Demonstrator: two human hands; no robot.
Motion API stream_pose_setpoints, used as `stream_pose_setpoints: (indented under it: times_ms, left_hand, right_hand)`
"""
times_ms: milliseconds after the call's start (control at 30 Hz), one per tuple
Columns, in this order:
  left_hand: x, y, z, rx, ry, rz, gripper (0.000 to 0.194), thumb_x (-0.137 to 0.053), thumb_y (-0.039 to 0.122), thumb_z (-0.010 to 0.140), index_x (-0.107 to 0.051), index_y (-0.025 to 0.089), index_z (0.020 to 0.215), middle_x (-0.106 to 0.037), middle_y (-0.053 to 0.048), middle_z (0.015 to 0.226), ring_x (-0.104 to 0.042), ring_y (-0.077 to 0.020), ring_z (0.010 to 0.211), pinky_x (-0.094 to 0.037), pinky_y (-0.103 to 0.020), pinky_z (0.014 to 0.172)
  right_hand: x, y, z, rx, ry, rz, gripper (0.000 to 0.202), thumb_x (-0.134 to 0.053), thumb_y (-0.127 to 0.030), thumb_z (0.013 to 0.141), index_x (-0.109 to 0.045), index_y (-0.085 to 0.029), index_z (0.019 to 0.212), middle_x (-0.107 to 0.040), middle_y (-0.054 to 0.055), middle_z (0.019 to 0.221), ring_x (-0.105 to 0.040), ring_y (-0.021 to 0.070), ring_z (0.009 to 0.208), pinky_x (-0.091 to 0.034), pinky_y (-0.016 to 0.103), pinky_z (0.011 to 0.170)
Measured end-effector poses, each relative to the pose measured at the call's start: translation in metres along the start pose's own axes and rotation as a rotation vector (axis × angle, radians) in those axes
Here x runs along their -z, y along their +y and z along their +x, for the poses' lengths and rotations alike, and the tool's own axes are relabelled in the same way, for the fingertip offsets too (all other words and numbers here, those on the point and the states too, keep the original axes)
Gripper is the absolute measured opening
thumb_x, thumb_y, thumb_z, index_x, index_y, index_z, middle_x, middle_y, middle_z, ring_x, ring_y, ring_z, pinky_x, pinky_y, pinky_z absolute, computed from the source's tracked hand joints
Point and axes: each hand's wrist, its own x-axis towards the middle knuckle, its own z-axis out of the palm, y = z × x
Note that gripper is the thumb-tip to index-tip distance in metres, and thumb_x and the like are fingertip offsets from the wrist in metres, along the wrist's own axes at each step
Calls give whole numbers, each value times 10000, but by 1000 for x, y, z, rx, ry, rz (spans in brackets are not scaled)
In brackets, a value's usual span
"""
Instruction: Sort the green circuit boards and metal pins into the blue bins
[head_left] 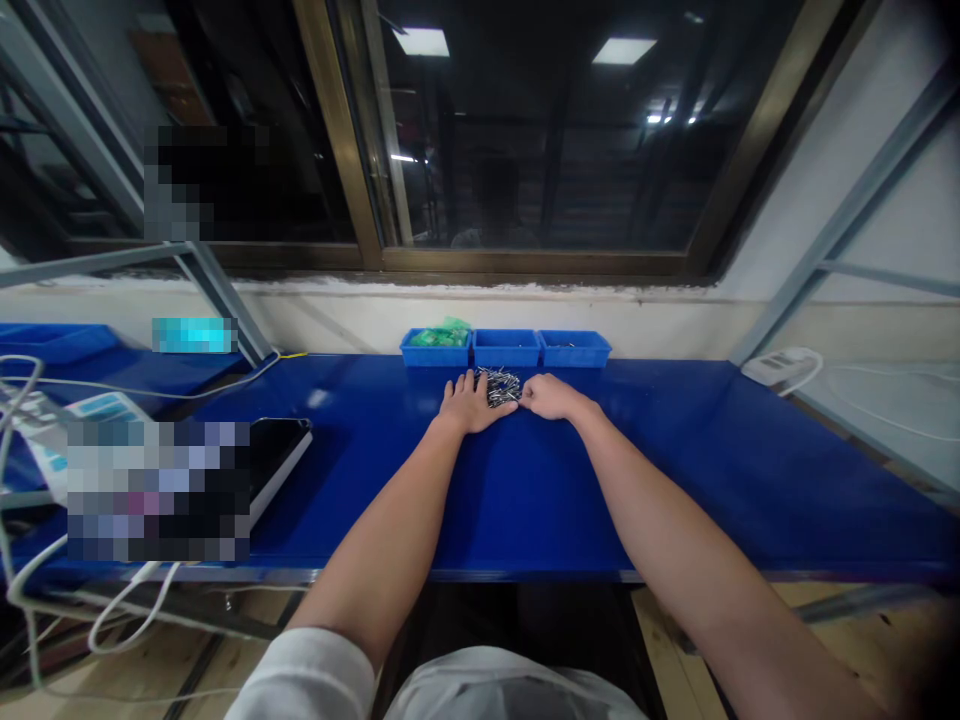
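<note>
A heap of small, thin metal pieces, like screws or pins (501,384), lies on the blue tabletop between my two hands. My left hand (471,403) rests flat with its fingers spread at the left side of the heap, its thumb reaching along the near edge. At the right side, my right hand (551,397) has its fingers curled in and its fingertips touching the heap's edge. Whatever those fingertips pinch, if anything, is too small to make out.
Behind the heap stand three blue bins: the left bin (436,357) with green plastic bags, the middle bin (506,349), and the right bin (575,350) with a few small pieces. A tablet-like device (285,450) lies left. A white power strip (781,366) sits at the right edge.
</note>
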Motion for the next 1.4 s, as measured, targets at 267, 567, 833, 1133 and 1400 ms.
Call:
stream_pose_setpoints:
  times_ms: [267,567,833,1133,1400]
  left_hand:
    - [8,7,1,-229,242,-144,382,-359,477,896,-613,249,1067,-563,-78,1187,-450,-237,1160,-275,-417,975]
    - [17,10,-2,-218,258,-304,434,-340,482,897,-648,199,784,-633,-39,898,-567,-187,919,-362,-317,846]
    - [17,8,6,-45,269,-437,357,-350,396,893,-598,188,743,-640,-30,860,-577,-175,850,-400,-286,762]
    - [15,5,9,-63,284,-533,385,-360,469,886,-608,193,782,-636,-31,920,-566,-184,915,-400,-293,820]
    - [17,-8,12,81,359,-508,328,-411,441,866,-627,199,913,-628,-49,1009,-560,-191,951,-404,-323,857]
  right_hand:
    - [-2,-4,-1,75,109,125,89,-489,-244,827,-560,-198,798,-647,48,719,-533,142,610,-328,237,572]
    - [-1,-12,-4,131,171,309,65,-498,-213,778,-545,-178,748,-596,-4,631,-496,117,570,-339,233,575]
    - [-8,-17,1,124,224,768,155,-593,-297,693,-542,-174,771,-568,-15,617,-530,115,565,-403,242,561]
    - [-6,-6,4,-17,311,1006,208,-606,-356,635,-632,-152,661,-611,20,601,-485,95,501,-352,224,475]
    - [-3,23,14,-187,588,868,254,-568,-361,644,-649,-142,744,-645,52,694,-515,115,555,-359,211,457]
